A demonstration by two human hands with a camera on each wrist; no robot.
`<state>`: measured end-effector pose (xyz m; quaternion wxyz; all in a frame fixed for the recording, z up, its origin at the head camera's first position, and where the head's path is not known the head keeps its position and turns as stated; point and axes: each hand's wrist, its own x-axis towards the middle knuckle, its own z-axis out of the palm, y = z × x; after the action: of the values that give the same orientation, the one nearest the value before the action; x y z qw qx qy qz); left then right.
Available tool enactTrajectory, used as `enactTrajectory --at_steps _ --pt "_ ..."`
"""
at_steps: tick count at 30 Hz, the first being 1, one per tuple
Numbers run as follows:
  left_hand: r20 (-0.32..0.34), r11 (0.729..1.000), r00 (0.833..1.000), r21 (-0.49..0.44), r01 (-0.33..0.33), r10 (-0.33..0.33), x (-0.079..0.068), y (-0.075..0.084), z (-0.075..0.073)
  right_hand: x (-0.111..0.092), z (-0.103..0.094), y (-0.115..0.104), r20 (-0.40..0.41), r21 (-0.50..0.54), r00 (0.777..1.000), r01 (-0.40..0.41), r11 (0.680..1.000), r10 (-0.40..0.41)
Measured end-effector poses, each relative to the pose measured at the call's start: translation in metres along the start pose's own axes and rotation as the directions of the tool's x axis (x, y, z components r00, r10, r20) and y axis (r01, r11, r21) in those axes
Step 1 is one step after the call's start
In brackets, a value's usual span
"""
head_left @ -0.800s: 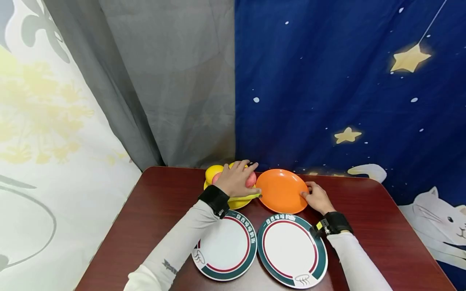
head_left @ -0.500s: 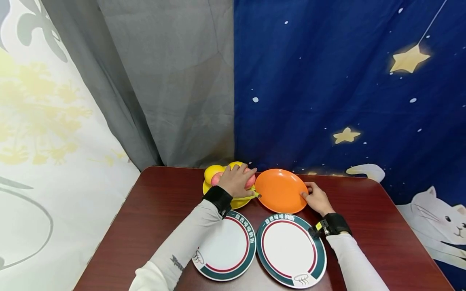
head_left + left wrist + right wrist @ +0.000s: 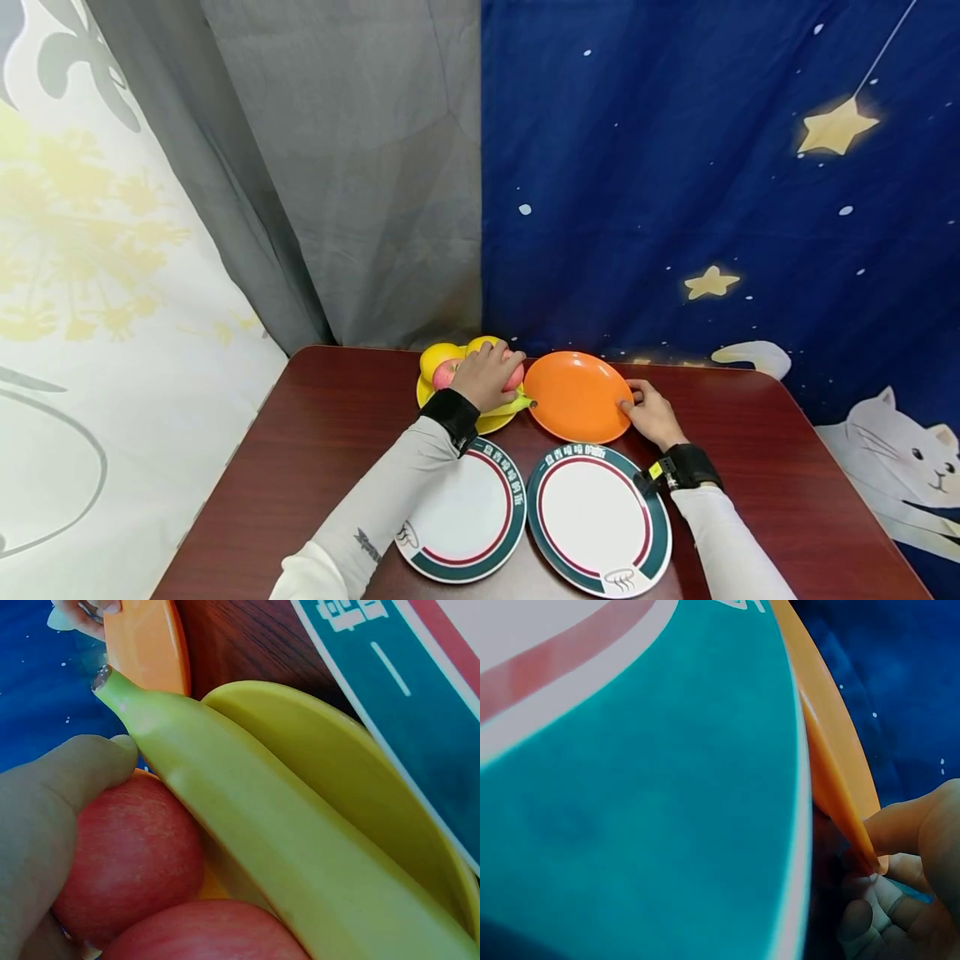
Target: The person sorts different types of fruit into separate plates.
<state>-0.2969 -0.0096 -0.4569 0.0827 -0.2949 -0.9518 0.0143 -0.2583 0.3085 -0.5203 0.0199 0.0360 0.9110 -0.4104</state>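
Note:
My left hand [image 3: 482, 379] reaches over a yellow plate [image 3: 300, 735] heaped with fruit. Its thumb and fingers curl round a red apple [image 3: 139, 859], and the thumb tip lies beside the banana [image 3: 262, 817]. Close against that apple sits a second red apple [image 3: 206, 934]. Round yellow fruits [image 3: 441, 359] lie at the back of the same plate, partly covered by others. To the right, my right hand [image 3: 654, 414] pinches the rim of an orange plate [image 3: 577, 396], thumb on top and fingers under the edge.
Two white plates with green and red rims, the left one [image 3: 468, 517] and the right one [image 3: 600, 521], stand side by side at the front. My left forearm crosses above the left one. Curtains [image 3: 405, 208] hang behind the dark red table [image 3: 337, 400].
My left hand's fingers have drawn in from a spread over the fruit to curl round the apple. The right hand stays at the orange plate's rim.

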Motion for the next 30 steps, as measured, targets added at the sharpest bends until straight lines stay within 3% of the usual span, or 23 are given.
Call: enactTrajectory --at_steps 7,12,15,18,21,24,30 --pt "-0.079 0.996 0.995 -0.060 -0.064 0.059 0.009 0.002 -0.008 -0.001 -0.006 0.006 -0.009 -0.005 1.000 0.003 1.000 -0.003" --pt "-0.173 0.987 0.979 -0.101 -0.127 0.109 0.021 0.014 -0.042 0.000 -0.008 0.008 -0.004 -0.010 1.000 0.003 1.000 -0.003" --pt "-0.191 0.980 0.972 -0.113 -0.162 0.138 0.034 0.029 -0.062 0.000 -0.007 0.007 -0.001 -0.007 1.000 -0.009 1.000 0.009" --pt "-0.189 0.971 0.971 -0.158 -0.180 0.149 0.054 0.047 -0.067 0.002 -0.007 0.007 -0.006 0.000 1.000 -0.022 1.000 0.022" --pt "-0.169 0.963 0.976 -0.207 -0.174 0.139 0.073 0.066 -0.056 0.004 -0.005 0.008 -0.024 -0.013 0.999 -0.021 1.000 0.021" --pt "-0.113 0.967 0.986 -0.206 -0.146 0.125 0.086 0.083 -0.031 0.004 -0.003 0.007 -0.043 -0.034 0.999 -0.004 0.999 0.003" --pt "0.048 0.985 0.996 -0.160 -0.069 0.077 0.094 0.099 0.014 0.004 -0.001 0.002 -0.054 -0.020 0.999 0.004 1.000 -0.005"
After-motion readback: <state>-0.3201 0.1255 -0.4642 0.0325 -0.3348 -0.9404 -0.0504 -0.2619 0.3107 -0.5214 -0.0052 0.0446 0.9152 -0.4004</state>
